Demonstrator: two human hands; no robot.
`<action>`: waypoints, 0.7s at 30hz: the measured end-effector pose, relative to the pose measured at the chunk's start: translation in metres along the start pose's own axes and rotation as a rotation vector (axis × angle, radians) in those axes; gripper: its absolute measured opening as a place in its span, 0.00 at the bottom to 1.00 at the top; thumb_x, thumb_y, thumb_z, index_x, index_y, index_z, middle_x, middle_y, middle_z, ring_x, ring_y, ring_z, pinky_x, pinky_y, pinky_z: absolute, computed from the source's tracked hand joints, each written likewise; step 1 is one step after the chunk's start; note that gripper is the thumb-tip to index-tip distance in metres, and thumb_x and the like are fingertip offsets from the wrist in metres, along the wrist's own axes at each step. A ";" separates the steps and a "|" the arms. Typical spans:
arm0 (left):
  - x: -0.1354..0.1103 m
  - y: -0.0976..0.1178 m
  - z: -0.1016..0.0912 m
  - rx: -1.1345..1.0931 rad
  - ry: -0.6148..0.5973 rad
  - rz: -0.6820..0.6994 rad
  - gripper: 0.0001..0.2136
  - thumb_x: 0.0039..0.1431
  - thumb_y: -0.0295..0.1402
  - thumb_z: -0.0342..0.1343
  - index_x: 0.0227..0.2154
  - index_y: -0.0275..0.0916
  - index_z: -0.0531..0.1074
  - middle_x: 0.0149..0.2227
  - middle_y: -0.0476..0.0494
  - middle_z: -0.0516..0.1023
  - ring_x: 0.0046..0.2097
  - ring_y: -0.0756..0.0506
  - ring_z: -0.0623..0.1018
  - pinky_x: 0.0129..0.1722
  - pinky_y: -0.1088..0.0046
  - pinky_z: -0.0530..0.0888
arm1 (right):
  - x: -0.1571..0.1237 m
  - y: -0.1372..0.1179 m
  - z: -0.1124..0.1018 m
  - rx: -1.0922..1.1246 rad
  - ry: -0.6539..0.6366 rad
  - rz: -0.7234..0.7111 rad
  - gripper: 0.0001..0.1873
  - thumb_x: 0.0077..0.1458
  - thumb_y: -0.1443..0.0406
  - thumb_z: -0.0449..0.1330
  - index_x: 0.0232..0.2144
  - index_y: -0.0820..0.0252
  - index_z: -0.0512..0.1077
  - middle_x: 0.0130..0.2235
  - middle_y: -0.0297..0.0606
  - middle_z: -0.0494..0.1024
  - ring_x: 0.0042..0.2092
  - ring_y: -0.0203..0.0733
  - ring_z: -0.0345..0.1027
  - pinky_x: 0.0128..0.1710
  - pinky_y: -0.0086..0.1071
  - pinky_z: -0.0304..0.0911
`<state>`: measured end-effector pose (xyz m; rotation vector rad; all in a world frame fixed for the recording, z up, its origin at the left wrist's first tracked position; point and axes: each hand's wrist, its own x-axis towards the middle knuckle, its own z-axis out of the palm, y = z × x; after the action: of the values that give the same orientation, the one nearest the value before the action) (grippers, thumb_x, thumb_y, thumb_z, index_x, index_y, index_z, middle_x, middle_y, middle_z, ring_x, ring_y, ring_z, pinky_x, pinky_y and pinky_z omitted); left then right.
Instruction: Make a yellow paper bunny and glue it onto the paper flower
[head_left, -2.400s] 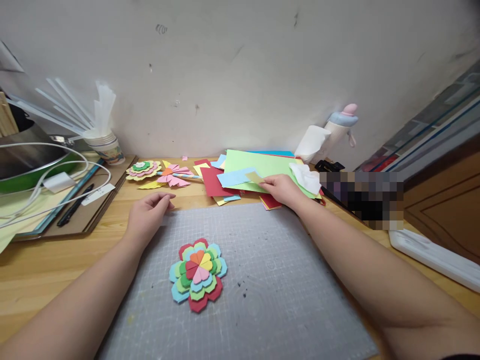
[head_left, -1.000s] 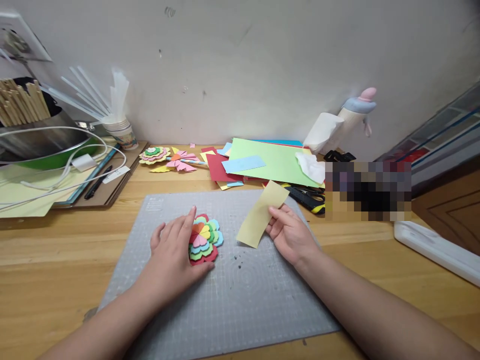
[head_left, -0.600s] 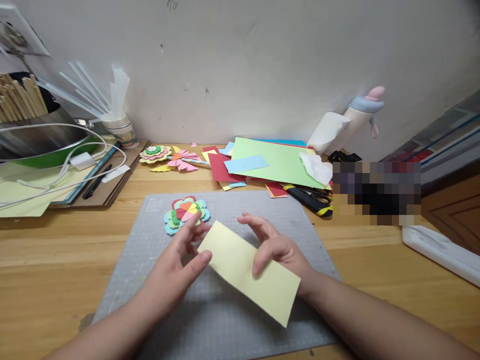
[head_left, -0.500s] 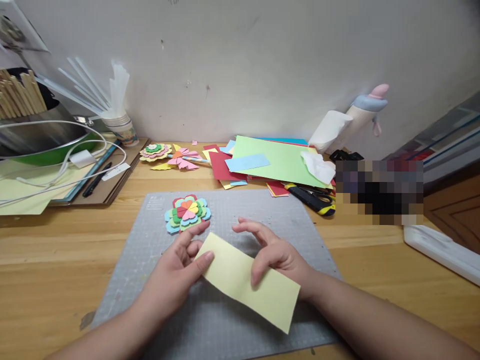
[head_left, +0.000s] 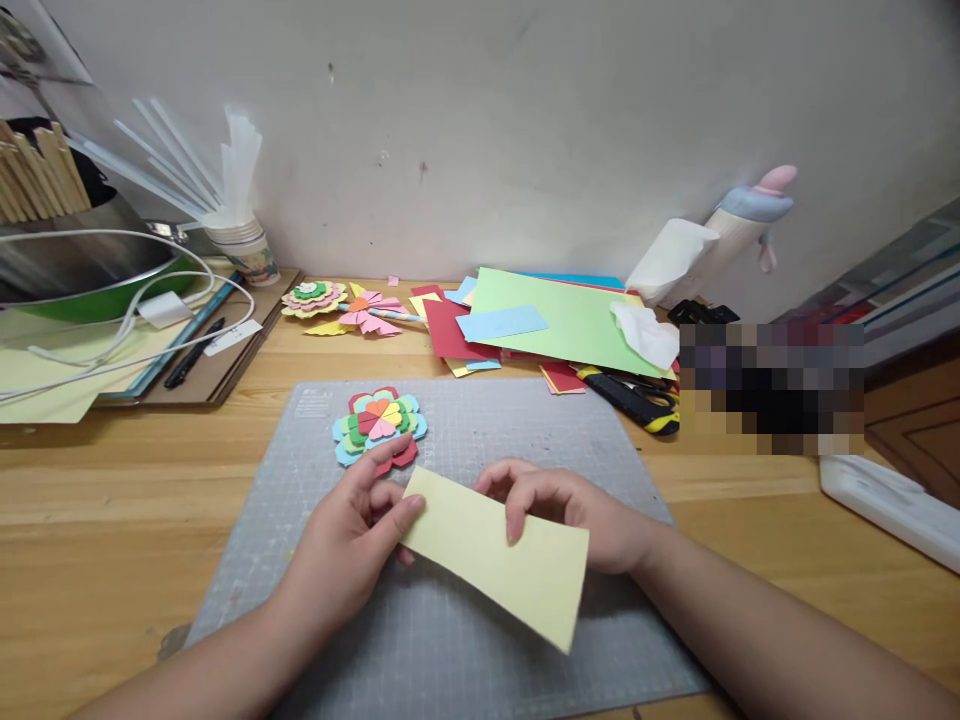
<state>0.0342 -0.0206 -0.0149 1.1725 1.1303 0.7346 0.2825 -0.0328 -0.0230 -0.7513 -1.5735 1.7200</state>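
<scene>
Stacked white patterned paper cups [head_left: 252, 256], holding translucent plastic strips [head_left: 240, 165]; silver metal pot [head_left: 82, 245], pale wooden sticks [head_left: 41, 175] upright at its top; slim black pen [head_left: 195, 353] lying on brown cardboard sheets [head_left: 240, 348]; cream bottle [head_left: 735, 238] with pink-and-blue top, leaning against the grey-white wall [head_left: 525, 130]; long white plastic object [head_left: 885, 505], far right.

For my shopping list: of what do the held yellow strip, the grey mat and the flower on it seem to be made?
Yellow strip: matte paper or thin card, by crisp edges and slight bend.
Grey mat: dull plastic or rubber, perhaps; flat, with pale grid lines.
Flower: likely matte coloured paper; thin stacked layers.
</scene>
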 end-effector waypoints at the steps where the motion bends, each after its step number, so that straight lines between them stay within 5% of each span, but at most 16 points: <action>1: 0.001 0.000 0.000 -0.004 0.003 0.005 0.29 0.57 0.41 0.59 0.59 0.40 0.56 0.21 0.59 0.68 0.22 0.52 0.69 0.24 0.77 0.68 | -0.001 -0.001 0.001 -0.111 0.003 -0.025 0.04 0.50 0.67 0.67 0.30 0.58 0.75 0.49 0.41 0.69 0.52 0.44 0.66 0.49 0.40 0.62; 4: 0.003 0.000 -0.001 -0.008 0.013 0.011 0.27 0.58 0.41 0.58 0.57 0.40 0.58 0.20 0.59 0.66 0.22 0.52 0.68 0.23 0.78 0.67 | -0.003 -0.003 0.002 -0.336 0.026 -0.095 0.05 0.51 0.71 0.64 0.30 0.57 0.75 0.48 0.41 0.70 0.51 0.44 0.67 0.48 0.38 0.61; 7: 0.001 -0.001 -0.003 0.052 0.004 0.043 0.22 0.60 0.39 0.55 0.56 0.41 0.62 0.22 0.55 0.69 0.24 0.51 0.70 0.25 0.77 0.67 | -0.003 -0.002 0.002 -0.314 0.101 -0.114 0.05 0.51 0.71 0.64 0.29 0.57 0.75 0.45 0.39 0.72 0.47 0.42 0.68 0.46 0.36 0.62; 10: -0.003 0.001 -0.009 0.284 -0.083 0.270 0.10 0.61 0.33 0.51 0.44 0.44 0.74 0.29 0.48 0.75 0.30 0.49 0.73 0.29 0.75 0.68 | -0.002 0.002 -0.002 -0.044 0.236 -0.049 0.04 0.48 0.67 0.68 0.25 0.58 0.75 0.44 0.38 0.73 0.46 0.42 0.69 0.45 0.34 0.62; 12: -0.007 0.005 -0.013 0.441 -0.228 0.507 0.13 0.59 0.27 0.49 0.40 0.46 0.76 0.29 0.48 0.74 0.31 0.48 0.73 0.31 0.74 0.68 | 0.000 0.005 -0.006 0.224 0.278 -0.004 0.10 0.44 0.62 0.70 0.21 0.59 0.74 0.42 0.38 0.74 0.42 0.41 0.70 0.40 0.32 0.64; 14: -0.009 0.008 -0.014 0.523 -0.340 0.670 0.20 0.55 0.22 0.47 0.46 0.48 0.74 0.31 0.48 0.73 0.34 0.47 0.74 0.34 0.72 0.70 | 0.002 0.006 -0.008 0.407 0.273 0.024 0.16 0.41 0.56 0.71 0.19 0.60 0.72 0.39 0.37 0.76 0.37 0.40 0.71 0.34 0.31 0.65; 17: -0.009 0.008 -0.012 0.575 -0.388 0.753 0.25 0.54 0.18 0.48 0.53 0.47 0.67 0.40 0.45 0.75 0.41 0.47 0.75 0.40 0.72 0.73 | 0.004 0.006 -0.008 0.476 0.232 0.063 0.20 0.40 0.54 0.71 0.17 0.61 0.69 0.35 0.38 0.77 0.34 0.41 0.72 0.32 0.31 0.65; 21: -0.009 0.002 -0.010 0.687 -0.356 0.871 0.15 0.58 0.19 0.51 0.42 0.45 0.71 0.36 0.47 0.73 0.37 0.50 0.74 0.37 0.75 0.71 | 0.004 0.001 0.001 0.556 0.254 0.153 0.11 0.46 0.59 0.68 0.27 0.60 0.74 0.37 0.40 0.80 0.37 0.42 0.74 0.37 0.33 0.67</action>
<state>0.0224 -0.0249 -0.0101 2.3445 0.5287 0.7382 0.2790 -0.0303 -0.0241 -0.7733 -0.8238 1.9556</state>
